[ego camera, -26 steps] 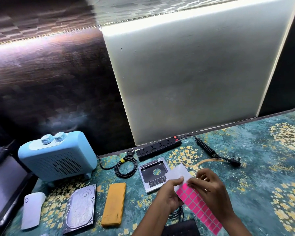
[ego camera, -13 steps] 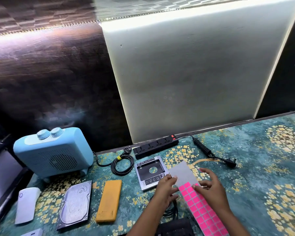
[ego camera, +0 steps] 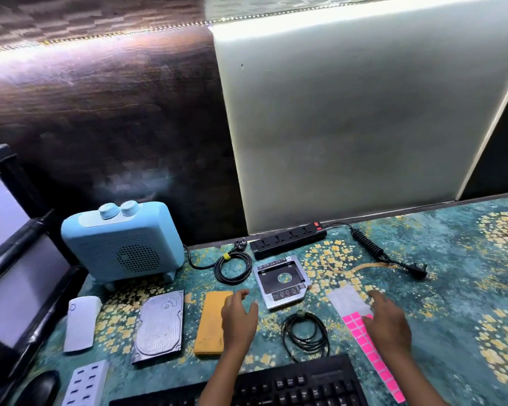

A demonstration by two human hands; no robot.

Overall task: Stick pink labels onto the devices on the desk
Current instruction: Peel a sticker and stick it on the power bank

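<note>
Presently the right hand [ego camera: 386, 325] is laid flat, fingers spread, on the pink label sheet [ego camera: 370, 353], seemingly to pin it to the desk [ego camera: 452, 288]. The left hand [ego camera: 238, 316] is held loosely apart over the yellow device [ego camera: 210, 323] (whether a label is pinched cannot be told). The sheet's long axis is run from far-left to near-right.

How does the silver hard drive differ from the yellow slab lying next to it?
The hard drive is grey, shiny metal with a moulded lid; the yellow slab is matte, plain and narrower. The left hand overlaps the slab; the drive lies clear of it. Both lie flat with no pink label visible.
</note>
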